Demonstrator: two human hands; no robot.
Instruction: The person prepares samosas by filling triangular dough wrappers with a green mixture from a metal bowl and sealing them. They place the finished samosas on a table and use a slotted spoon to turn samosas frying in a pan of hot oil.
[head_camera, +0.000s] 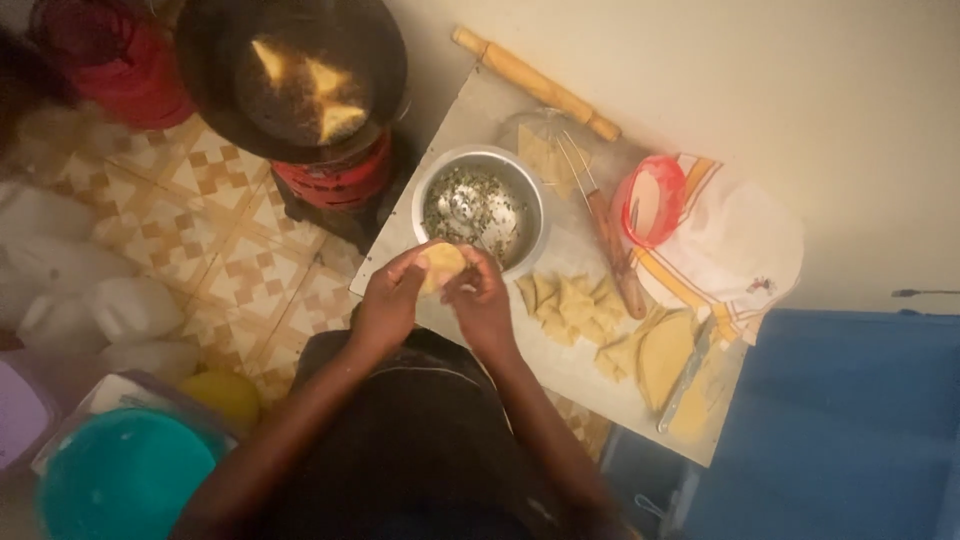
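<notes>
Pastries (305, 85) are frying in the pan at upper left, three showing. Left hand (388, 305) and right hand (480, 300) are pinching one dough piece (441, 264) between the fingertips, just in front of the filling bowl (437, 185). Folded pieces (570, 305) are lying finished on the board; flat dough (662, 358) is waiting at right, unfilled.

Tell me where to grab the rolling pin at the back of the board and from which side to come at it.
Take the rolling pin around the thick middle of its barrel, probably coming down from above with the fingers across it. It lies flat and slanted on the far edge of the board, with bare wall side behind it. The narrow end handles offer less hold, and the lower end lies close to the clear bag.
</notes>
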